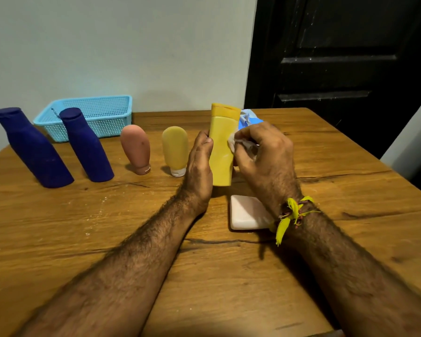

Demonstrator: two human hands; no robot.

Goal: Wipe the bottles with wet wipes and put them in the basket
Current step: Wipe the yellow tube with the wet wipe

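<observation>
My left hand [199,164] grips a tall yellow bottle [223,147], held upright above the table. My right hand [263,154] pinches a white wet wipe [233,142] and presses it against the bottle's right side. Two dark blue bottles [32,147] [85,144] stand at the left. A pink tube [136,148] and a small yellow tube [175,149] stand cap-down in the middle. The light blue basket [95,113] sits at the back left with nothing seen in it.
A blue wet-wipe pack [249,119] lies behind the held bottle, mostly hidden. A white soap-like block [248,212] lies on the wooden table [107,227] under my right wrist. A black door [338,57] stands behind the table's right side.
</observation>
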